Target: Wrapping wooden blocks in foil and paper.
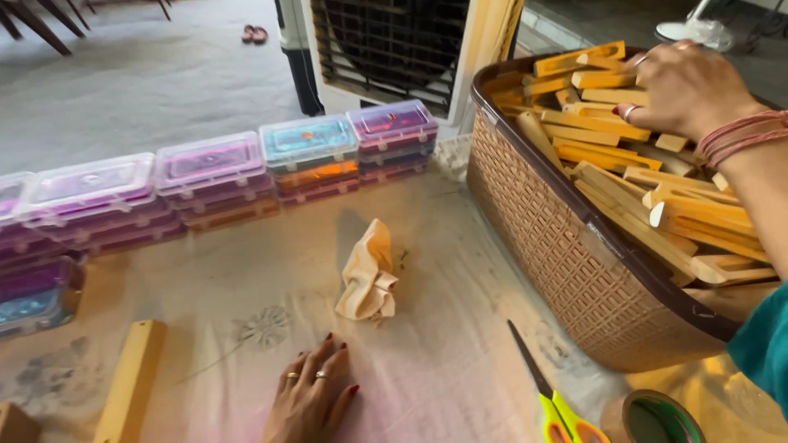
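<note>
My right hand [685,82] reaches into a brown woven plastic basket [558,238] at the right and rests on the pile of orange-yellow wooden pieces [624,156] inside; its fingers curl over the top pieces, and whether it grips one I cannot tell. My left hand [312,394] lies flat on the pale cloth [443,271] at the bottom middle, fingers spread, holding nothing. A crumpled cream rag [368,275] lies just beyond that hand.
A row of stacked clear plastic boxes [213,176] with pink, blue and orange contents runs along the cloth's far and left edge. A yellow wooden bar [131,381] lies bottom left. Scissors [550,402] and a tape roll [657,418] sit bottom right. A cooler [386,45] stands behind.
</note>
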